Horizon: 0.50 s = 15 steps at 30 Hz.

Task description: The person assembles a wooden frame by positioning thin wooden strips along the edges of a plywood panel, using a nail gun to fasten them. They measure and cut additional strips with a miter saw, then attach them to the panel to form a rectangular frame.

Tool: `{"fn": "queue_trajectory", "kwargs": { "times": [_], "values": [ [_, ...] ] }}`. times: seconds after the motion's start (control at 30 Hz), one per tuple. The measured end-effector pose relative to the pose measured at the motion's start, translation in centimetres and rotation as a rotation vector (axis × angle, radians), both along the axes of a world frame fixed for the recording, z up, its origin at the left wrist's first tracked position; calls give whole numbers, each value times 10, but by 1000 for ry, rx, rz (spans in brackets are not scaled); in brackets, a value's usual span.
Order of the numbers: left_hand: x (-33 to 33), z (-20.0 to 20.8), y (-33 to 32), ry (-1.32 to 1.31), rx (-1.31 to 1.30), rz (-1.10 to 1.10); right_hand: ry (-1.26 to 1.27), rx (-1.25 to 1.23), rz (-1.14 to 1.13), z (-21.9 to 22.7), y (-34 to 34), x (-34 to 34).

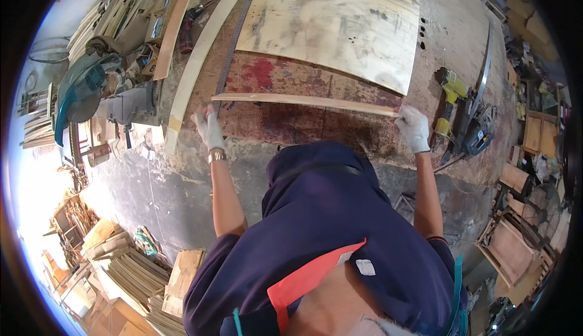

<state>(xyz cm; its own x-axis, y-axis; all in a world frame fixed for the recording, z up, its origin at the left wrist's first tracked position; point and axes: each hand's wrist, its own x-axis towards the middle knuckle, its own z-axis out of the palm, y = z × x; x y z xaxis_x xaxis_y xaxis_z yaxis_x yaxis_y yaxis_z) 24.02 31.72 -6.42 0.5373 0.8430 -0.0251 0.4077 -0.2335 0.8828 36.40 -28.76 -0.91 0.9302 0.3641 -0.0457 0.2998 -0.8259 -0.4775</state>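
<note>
A long thin wooden strip (303,100) spans the front of the stained workbench (285,123), crosswise before me. My right hand (413,128), in a white knit glove, is closed around the strip's right end. At the other end, my left hand (208,130), also gloved, has its fingers stretched out and apart, the fingertips close to the strip's tip. Whether they touch it is hard to tell. Beyond the strip lies a large pale plywood sheet (328,29) with dark smudges. A long metal ruler (233,50) runs along the sheet's left side.
Left of the ruler lie a pale long board (203,50), a browner board (176,26) and a red-and-black drill (186,35). A teal mitre saw (85,96) stands at far left. On the right are a yellow-green power tool (452,87) and a blue-black power tool (478,138).
</note>
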Motion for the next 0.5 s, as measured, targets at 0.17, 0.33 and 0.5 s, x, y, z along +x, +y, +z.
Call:
{"fn": "queue_trajectory", "kwargs": {
  "times": [0.17, 0.33, 0.5],
  "values": [
    [39, -30, -2, -240, -498, 74, -53, -142, -2, -3, 19, 19],
    [66, -1, -14, 22, -166, -98, 57, -38, -114, -31, 12, 16],
    [70, -37, -4, -202, -204, -98, 326, 51, -121, -5, 20, 28]
  ]
}}
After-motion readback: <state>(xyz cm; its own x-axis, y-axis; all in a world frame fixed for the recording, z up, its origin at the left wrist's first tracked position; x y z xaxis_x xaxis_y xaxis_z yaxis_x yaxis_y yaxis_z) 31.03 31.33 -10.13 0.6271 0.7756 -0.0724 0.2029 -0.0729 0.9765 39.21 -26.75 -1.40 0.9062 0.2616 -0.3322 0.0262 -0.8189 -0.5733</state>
